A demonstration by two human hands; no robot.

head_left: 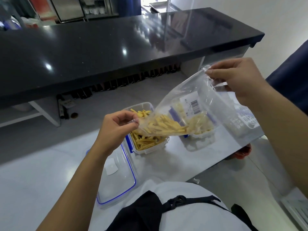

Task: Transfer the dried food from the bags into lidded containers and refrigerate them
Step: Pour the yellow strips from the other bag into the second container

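A pale, glossy white worktop (41, 177) fills the near part of the room, with a long polished black stone counter (116, 52) beyond it and grey floor between. On the worktop stands a clear rectangular plastic container (145, 147) with blue clips, holding yellow dried food sticks (146, 141). Above the container, tilted mouth-down toward it, hangs a crinkled transparent plastic bag (186, 104) with a white barcode label, more sticks gathered at its low end. The left hand (115, 125) pinches the bag's lower edge; the right hand (236, 77) grips its raised corner. Near the container's left side lies a clear blue-rimmed lid (116, 177); to its right, behind the bag, sits a second clear container (200, 139).
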